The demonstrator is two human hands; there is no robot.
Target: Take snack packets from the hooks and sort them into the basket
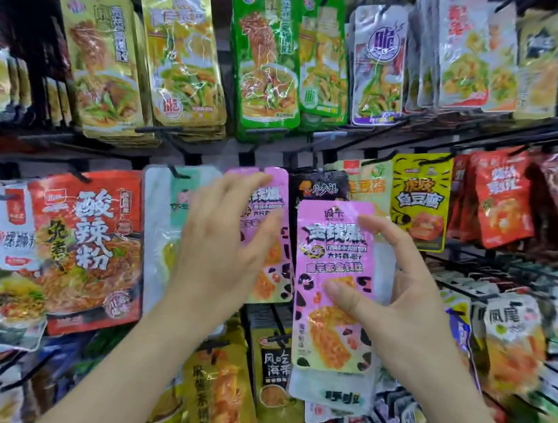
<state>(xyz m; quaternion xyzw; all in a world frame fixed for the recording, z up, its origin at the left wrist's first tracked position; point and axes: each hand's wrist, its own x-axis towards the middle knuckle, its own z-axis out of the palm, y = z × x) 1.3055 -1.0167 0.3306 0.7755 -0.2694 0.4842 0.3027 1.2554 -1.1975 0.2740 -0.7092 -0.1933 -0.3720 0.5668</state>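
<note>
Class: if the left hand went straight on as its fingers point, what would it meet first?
Probably the hanging pink foil snack packet just behind the left hand; depth is unclear, so they may already touch.

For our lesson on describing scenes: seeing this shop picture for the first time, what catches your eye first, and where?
At the centre, the right hand holds a pink packet, thumb on its front, while the left hand spreads open before a matching hanging packet. A large red packet fills the left side.
</note>
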